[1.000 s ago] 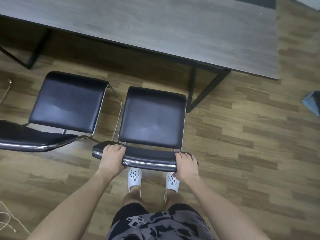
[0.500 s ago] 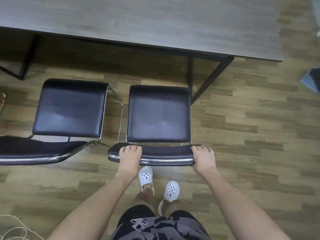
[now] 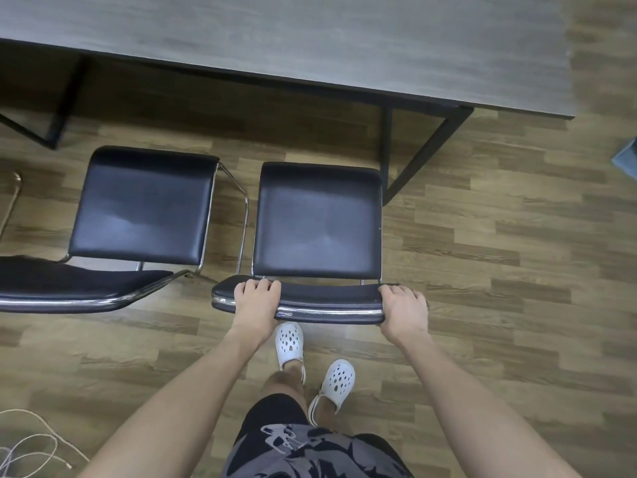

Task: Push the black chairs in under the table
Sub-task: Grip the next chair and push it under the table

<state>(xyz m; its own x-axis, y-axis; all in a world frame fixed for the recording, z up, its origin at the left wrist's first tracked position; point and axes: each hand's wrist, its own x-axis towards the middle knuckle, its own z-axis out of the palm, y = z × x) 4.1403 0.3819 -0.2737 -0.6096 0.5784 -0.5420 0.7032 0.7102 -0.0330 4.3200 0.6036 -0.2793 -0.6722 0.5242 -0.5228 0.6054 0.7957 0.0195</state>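
Two hands grip one black chair, seat front facing the table.
Your left hand and right hand both curl over the backrest, near its ends. Its long axis runs left-right, roughly parallel to the table edge. Chair stands short of the tabletop, front right corner near a table leg; second chair is just left, apart.

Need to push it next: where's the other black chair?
Head view: the other black chair stands left of the held chair, short of the table edge.
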